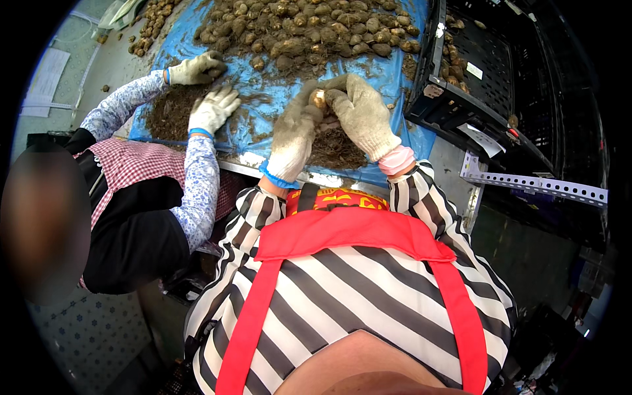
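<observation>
In front of my chest, both hands meet over the blue plastic sheet (pixel 250 125). My left hand (pixel 294 128), in a dirty white knit glove with a blue cuff, is closed around a small brown bulb (pixel 318 99). From the other side my right hand (pixel 361 117), gloved alike with a pink cuff, has its thumb and fingers closed on the same bulb. Only the bulb's pale brown face shows between the fingers. Below my hands lies a heap of dark soil and root scraps (pixel 337 150).
A large pile of rooty bulbs (pixel 309 29) covers the far side. To the left, a co-worker's gloved hands (pixel 214 108) are over another soil heap (pixel 168 115). Black crates (pixel 454 102) stand at the right, near a perforated white metal strip (pixel 540 185). Loose bulbs (pixel 155 26) lie far left.
</observation>
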A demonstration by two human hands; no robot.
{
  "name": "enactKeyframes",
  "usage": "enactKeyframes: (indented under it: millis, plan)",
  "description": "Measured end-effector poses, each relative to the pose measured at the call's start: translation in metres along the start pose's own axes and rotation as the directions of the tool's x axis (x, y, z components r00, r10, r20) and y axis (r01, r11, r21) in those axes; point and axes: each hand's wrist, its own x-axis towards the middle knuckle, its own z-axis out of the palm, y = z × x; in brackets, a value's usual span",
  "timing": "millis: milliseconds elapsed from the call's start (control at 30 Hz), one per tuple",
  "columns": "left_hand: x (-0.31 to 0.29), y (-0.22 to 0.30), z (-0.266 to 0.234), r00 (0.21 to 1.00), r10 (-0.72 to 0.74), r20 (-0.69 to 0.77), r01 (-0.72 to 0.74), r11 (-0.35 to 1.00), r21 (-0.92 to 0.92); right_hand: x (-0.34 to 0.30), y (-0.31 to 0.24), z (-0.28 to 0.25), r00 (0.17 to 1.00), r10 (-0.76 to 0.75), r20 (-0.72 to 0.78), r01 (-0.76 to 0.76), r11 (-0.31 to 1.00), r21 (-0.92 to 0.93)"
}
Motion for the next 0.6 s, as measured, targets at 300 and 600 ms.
enactKeyframes:
  millis: [300, 600]
  plan:
    - [0.001, 0.009, 0.009, 0.994, -0.095, 0.043, 0.096, 0.995, -0.012, -0.010, -0.018, -0.009, 0.996, -0.068, 0.052, 0.080, 0.960, -0.270]
    - [0.004, -0.008, -0.015, 0.998, -0.055, 0.041, 0.057, 0.998, -0.042, -0.014, -0.007, -0.035, 0.961, 0.153, 0.229, -0.143, 0.988, -0.060]
